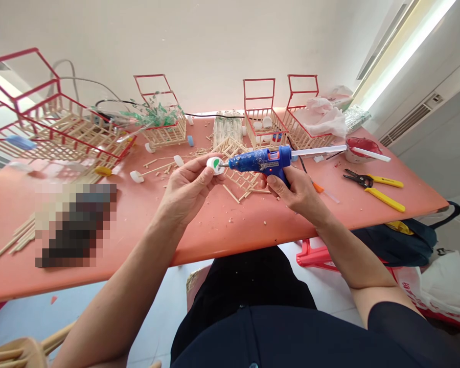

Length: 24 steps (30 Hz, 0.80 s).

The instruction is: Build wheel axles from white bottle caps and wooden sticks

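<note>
My left hand (189, 186) pinches a white bottle cap (215, 166) with a green mark, its printed face turned toward the right. Wrapped round the handle of a blue hot glue gun (258, 161) is my right hand (295, 189). The gun points left, and its nozzle tip meets or nearly touches the cap's face; I cannot tell which. A long white glue stick (320, 151) juts from the gun's rear. Below and behind the gun lies a lattice of thin wooden sticks (249, 179), partly hidden by my hands.
Small stick carts with red frames stand at the back, one (264, 122) holding bottle caps. Yellow-handled wire strippers (383, 191) and a red-stained cup (362, 153) lie right. Left are a stick-and-cap axle (157, 168), loose sticks (19, 235) and a blurred dark object (76, 225).
</note>
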Motion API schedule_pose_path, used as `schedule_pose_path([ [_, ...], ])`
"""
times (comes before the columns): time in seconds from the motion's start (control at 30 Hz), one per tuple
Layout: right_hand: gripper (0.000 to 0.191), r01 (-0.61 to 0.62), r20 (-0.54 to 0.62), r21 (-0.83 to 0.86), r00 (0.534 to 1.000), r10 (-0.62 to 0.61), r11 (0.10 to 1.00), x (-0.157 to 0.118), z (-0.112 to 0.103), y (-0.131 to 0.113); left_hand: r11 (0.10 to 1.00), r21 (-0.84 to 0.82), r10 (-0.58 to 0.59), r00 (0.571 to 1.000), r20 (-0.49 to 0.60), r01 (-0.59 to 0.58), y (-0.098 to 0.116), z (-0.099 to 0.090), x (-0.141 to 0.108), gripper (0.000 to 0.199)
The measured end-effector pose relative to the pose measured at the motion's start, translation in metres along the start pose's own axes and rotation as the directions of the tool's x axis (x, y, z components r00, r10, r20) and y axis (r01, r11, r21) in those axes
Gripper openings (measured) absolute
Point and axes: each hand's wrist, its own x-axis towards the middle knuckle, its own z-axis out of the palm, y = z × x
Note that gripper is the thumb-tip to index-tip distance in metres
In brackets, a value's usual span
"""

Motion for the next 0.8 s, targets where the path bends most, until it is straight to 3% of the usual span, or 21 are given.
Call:
schedule_pose_path([
  [0.43, 0.057, 0.031, -0.017, -0.029, 0.999, -0.031, 0.999, -0.0005, 0.0013, -0.0014, 0.999, 0.041, 0.021, 1.0, -0.014, -0.02, -0.0016, 0.0016, -0.0011, 0.041],
  [0.67, 0.056, 0.003, -0.059, 0.017, 0.998, -0.002, 1.0, -0.0028, 0.0007, -0.0033, 0.999, -0.029, -0.02, 0.998, -0.051, 0.019, -0.0031, 0.0001, 0.0007, 0.043],
  [0.8, 0.058, 0.02, -0.032, -0.045, 0.999, -0.022, 0.999, -0.0025, 0.0007, -0.0025, 0.998, -0.063, -0.026, 0.998, -0.057, 0.022, -0.0036, -0.0009, 0.0007, 0.044],
])
